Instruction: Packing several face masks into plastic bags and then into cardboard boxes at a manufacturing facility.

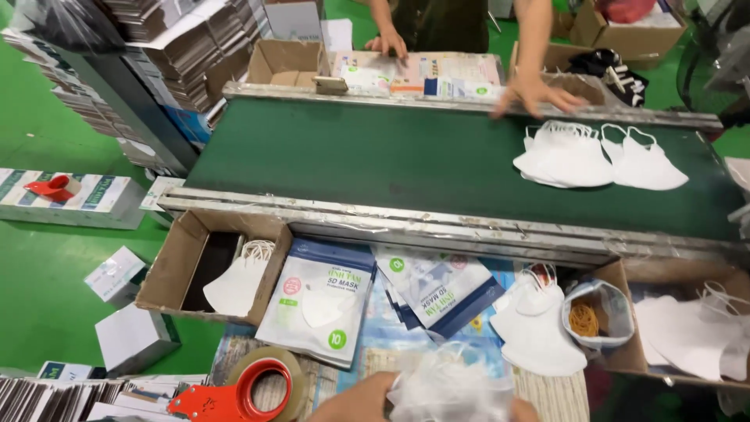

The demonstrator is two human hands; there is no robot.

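Conveyor: long dark green belt [375, 160] with metal rails; two heaps of loose white face masks [564, 156] lie far right, unpacked.
Co-worker: another person's hands [537, 94] rest at the far rail.
Cardboard box: open brown carton [176, 262] near left, a few white masks inside.
Pouches: printed blue-and-white mask pouches [320, 301] lie flat on the near table; whether filled is unclear.
Mask bundle: crumpled white masks [449, 387] at the near edge, in hand.
Left hand [361, 400]: fingers closed on the bundle's left side.
Right hand [522, 408]: barely visible at the bundle's right; grip cannot be told.
Progress: judged partway, many masks left.
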